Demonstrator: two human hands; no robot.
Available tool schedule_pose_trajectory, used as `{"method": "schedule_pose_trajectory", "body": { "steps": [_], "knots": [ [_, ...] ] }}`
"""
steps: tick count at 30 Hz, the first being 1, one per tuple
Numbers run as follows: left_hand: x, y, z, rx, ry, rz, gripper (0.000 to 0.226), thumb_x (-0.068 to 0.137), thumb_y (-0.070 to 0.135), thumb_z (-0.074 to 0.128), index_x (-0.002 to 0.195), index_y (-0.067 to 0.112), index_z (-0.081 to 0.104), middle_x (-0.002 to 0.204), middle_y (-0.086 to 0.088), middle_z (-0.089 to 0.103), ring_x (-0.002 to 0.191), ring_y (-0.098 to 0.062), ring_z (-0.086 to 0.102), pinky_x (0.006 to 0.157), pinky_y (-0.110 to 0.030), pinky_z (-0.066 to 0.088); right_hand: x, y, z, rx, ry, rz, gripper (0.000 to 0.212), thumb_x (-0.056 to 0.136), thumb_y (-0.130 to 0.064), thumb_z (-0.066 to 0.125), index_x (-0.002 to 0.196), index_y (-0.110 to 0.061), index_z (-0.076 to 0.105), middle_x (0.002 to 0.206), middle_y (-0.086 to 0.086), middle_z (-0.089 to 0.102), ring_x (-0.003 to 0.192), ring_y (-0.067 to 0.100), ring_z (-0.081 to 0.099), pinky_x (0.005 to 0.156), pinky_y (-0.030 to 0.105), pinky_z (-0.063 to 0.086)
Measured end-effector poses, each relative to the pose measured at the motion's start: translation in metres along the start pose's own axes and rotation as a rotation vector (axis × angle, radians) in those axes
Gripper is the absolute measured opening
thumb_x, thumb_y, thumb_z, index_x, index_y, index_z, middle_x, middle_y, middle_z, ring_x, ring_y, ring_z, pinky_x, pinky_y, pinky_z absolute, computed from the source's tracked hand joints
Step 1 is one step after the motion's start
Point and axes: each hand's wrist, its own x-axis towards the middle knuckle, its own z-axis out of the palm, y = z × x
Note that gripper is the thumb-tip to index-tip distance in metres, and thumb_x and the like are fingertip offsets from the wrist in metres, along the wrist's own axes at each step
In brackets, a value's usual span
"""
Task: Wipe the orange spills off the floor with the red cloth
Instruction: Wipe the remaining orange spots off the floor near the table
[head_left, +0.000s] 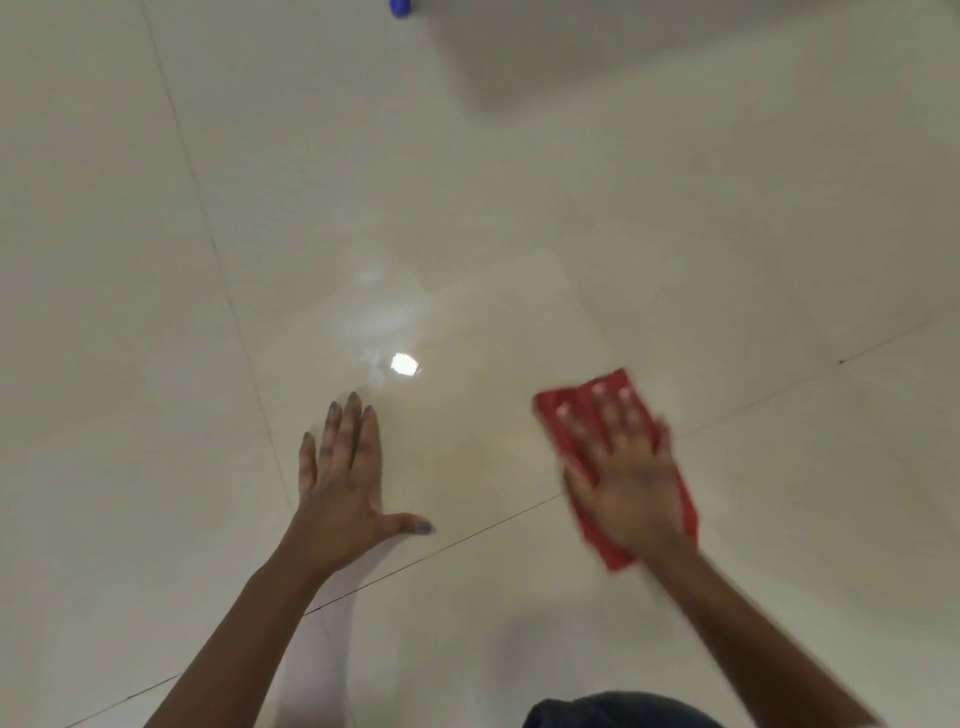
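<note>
Currently the right hand (626, 475) lies flat, fingers spread, pressing the folded red cloth (618, 457) onto the glossy cream tiled floor (519, 182); this hand is motion-blurred. Left hand (340, 486) rests palm-down on the tile, fingers wide, holding nothing. A faint yellowish-orange smear (488, 447) lies between the hands, just left of the cloth. Small blue object (401, 7) at top edge. No legible writing or labels.
</note>
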Motion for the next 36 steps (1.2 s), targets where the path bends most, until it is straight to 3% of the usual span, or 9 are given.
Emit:
{"method": "schedule_pose_trajectory", "body": {
  "steps": [4, 10, 14, 17, 19, 22, 28, 33, 36],
  "knots": [
    [0.022, 0.022, 0.002, 0.068, 0.01, 0.082, 0.138, 0.043, 0.099, 0.022, 0.146, 0.012, -0.004, 0.151, 0.005, -0.018, 0.136, -0.008, -0.028, 0.106, -0.033, -0.024, 0.103, 0.018, -0.007, 0.032, -0.061, 0.285, 0.058, 0.092, -0.054, 0.022, 0.147, -0.04, 0.008, 0.158, 0.007, 0.008, 0.145, 0.03, 0.002, 0.111, 0.06, 0.01],
    [0.051, 0.054, 0.009, 0.149, -0.014, 0.199, 0.138, 0.044, 0.1, 0.014, 0.146, 0.008, 0.001, 0.153, -0.004, -0.015, 0.139, -0.015, -0.018, 0.111, -0.045, -0.01, 0.002, -0.028, 0.006, 0.065, -0.021, -0.092, 0.056, 0.092, -0.05, 0.034, 0.145, -0.039, 0.022, 0.156, 0.004, 0.018, 0.144, 0.029, 0.012, 0.111, 0.058, 0.015],
    [0.056, 0.063, 0.014, 0.151, -0.021, 0.19, 0.136, 0.045, 0.1, 0.015, 0.146, 0.011, -0.002, 0.151, -0.002, -0.022, 0.137, -0.015, -0.025, 0.11, -0.043, -0.013, -0.01, 0.07, -0.003, 0.007, 0.014, 0.208, 0.059, 0.088, -0.053, 0.032, 0.145, -0.038, 0.023, 0.154, 0.006, 0.022, 0.142, 0.031, 0.02, 0.106, 0.062, 0.024],
    [0.065, 0.083, 0.018, 0.194, -0.038, 0.259, 0.132, 0.048, 0.099, 0.016, 0.147, 0.013, 0.001, 0.151, -0.002, -0.02, 0.137, -0.014, -0.024, 0.11, -0.045, -0.011, 0.056, 0.081, -0.015, 0.058, -0.106, 0.394, 0.057, 0.092, -0.055, 0.018, 0.147, -0.04, 0.008, 0.158, 0.005, 0.004, 0.145, 0.028, -0.001, 0.111, 0.06, 0.004],
    [0.068, 0.099, 0.022, 0.204, -0.059, 0.276, 0.132, 0.046, 0.098, 0.018, 0.147, 0.014, -0.003, 0.147, 0.001, -0.027, 0.135, -0.012, -0.028, 0.11, -0.044, -0.013, 0.064, 0.054, -0.012, 0.073, -0.131, 0.337, 0.061, 0.089, -0.055, 0.006, 0.147, -0.039, 0.003, 0.159, 0.005, 0.0, 0.145, 0.028, -0.006, 0.111, 0.061, 0.0],
    [0.083, 0.122, 0.025, 0.225, -0.059, 0.317, 0.136, 0.041, 0.1, 0.013, 0.146, 0.015, -0.005, 0.146, 0.003, -0.029, 0.134, -0.011, -0.03, 0.109, -0.042, -0.016, 0.008, 0.031, -0.005, 0.067, -0.073, 0.19, 0.056, 0.092, -0.054, 0.021, 0.146, -0.039, 0.018, 0.157, 0.004, 0.016, 0.144, 0.029, 0.009, 0.11, 0.062, 0.012],
    [0.13, 0.178, 0.027, 0.225, -0.072, 0.429, 0.138, 0.038, 0.1, 0.002, 0.146, 0.015, -0.008, 0.146, 0.001, -0.03, 0.133, -0.013, -0.031, 0.108, -0.041, -0.017, -0.064, 0.122, -0.008, 0.072, 0.016, 0.586, 0.056, 0.09, -0.053, 0.029, 0.142, -0.035, 0.028, 0.149, 0.006, 0.036, 0.137, 0.029, 0.033, 0.104, 0.062, 0.027],
    [0.156, 0.2, 0.041, 0.247, -0.02, 0.401, 0.132, 0.044, 0.098, 0.013, 0.146, 0.018, -0.009, 0.147, 0.003, -0.03, 0.134, -0.014, -0.031, 0.107, -0.045, -0.015, -0.019, 0.196, -0.024, 0.093, -0.052, 0.775, 0.06, 0.089, -0.059, 0.005, 0.146, -0.042, 0.0, 0.159, 0.0, 0.001, 0.145, 0.021, -0.003, 0.112, 0.057, 0.004],
    [0.157, 0.198, 0.045, 0.269, -0.026, 0.401, 0.13, 0.045, 0.098, 0.011, 0.146, 0.018, -0.009, 0.147, 0.004, -0.029, 0.135, -0.015, -0.03, 0.106, -0.043, -0.017, 0.047, 0.211, -0.03, 0.145, -0.053, 0.867, 0.056, 0.095, -0.052, 0.015, 0.147, -0.039, -0.001, 0.159, 0.0, -0.007, 0.144, 0.022, -0.01, 0.112, 0.058, 0.0]
  ]
}}
